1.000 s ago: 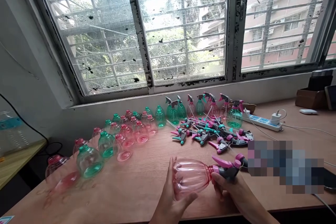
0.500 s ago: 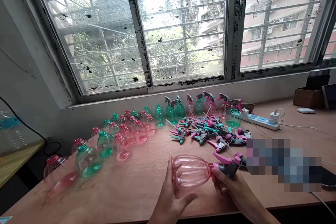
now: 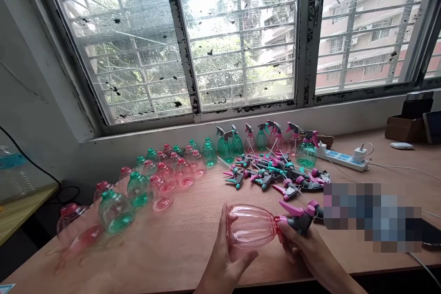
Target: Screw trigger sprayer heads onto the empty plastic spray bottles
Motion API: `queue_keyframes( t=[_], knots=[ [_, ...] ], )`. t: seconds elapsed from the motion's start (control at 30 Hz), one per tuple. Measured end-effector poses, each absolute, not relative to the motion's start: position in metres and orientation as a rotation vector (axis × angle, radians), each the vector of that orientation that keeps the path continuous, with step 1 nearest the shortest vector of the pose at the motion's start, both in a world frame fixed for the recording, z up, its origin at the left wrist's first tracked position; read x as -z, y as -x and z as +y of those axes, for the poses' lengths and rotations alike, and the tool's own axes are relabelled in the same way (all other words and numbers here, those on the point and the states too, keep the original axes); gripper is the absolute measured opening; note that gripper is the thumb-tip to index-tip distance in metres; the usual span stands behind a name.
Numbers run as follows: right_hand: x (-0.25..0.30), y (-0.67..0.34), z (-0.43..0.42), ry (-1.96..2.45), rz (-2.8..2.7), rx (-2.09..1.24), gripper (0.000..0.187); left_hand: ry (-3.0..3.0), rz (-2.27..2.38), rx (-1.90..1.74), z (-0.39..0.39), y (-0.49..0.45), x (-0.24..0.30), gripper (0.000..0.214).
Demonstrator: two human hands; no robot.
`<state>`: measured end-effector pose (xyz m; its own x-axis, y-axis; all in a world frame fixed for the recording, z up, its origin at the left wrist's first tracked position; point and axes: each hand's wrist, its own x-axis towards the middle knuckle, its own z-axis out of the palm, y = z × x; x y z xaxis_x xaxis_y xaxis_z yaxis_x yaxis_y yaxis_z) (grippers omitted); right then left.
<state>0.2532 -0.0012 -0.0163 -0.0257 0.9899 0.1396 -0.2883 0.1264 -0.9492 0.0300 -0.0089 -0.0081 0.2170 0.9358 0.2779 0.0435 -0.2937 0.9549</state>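
A clear pink spray bottle [image 3: 252, 226] lies on its side in the air above the table, base to the left. My left hand [image 3: 225, 250] cups its base, with the thumb held off below. At the other end, my right hand [image 3: 299, 245] pinches the pink collar at the neck, thumb on top and fingers underneath. The grey and pink trigger head [image 3: 303, 216] sits on the neck and points up and right. Beyond the bottle lies a heap of loose trigger heads [image 3: 265, 177] in pink, green and grey.
Open-necked pink and green bottles, such as a green one [image 3: 117, 211], stand in rows at the left. Bottles with heads, like a green one [image 3: 306, 152], line the windowsill wall. A power strip [image 3: 344, 160] with cables lies at the right, near a blurred patch and a dark phone-like slab [image 3: 429, 234].
The bottle stays in nearly the same place. My left fingers behind its base and my right fingers under the collar have shifted slightly.
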Motion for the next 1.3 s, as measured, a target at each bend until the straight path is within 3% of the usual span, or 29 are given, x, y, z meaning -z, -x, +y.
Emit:
queue_keyframes(
  t=[0.2,0.5,0.7,1.07,1.2,1.3],
  knots=[
    [0.016,-0.252,-0.001,0.856,-1.134,-1.249,0.043,-1.442,0.833,-1.184,-0.007,-0.033,-0.001,0.096],
    [0.016,-0.254,-0.002,0.909,-1.171,-1.248,0.045,-1.492,0.960,-1.245,-0.007,-0.033,0.004,0.113],
    [0.020,-0.256,0.000,0.933,-1.210,-1.228,0.045,-1.458,0.902,-1.158,-0.009,-0.032,-0.007,0.090],
    [0.016,-0.255,-0.001,0.906,-1.191,-1.241,0.043,-1.551,0.979,-1.166,-0.001,-0.027,0.008,0.102],
    [0.016,-0.255,-0.001,0.935,-1.205,-1.250,0.044,-1.527,1.021,-1.216,-0.001,-0.027,0.007,0.081],
    [0.014,-0.254,-0.002,0.935,-1.207,-1.232,0.043,-1.481,0.998,-1.250,0.002,-0.026,0.012,0.082]
  ],
)
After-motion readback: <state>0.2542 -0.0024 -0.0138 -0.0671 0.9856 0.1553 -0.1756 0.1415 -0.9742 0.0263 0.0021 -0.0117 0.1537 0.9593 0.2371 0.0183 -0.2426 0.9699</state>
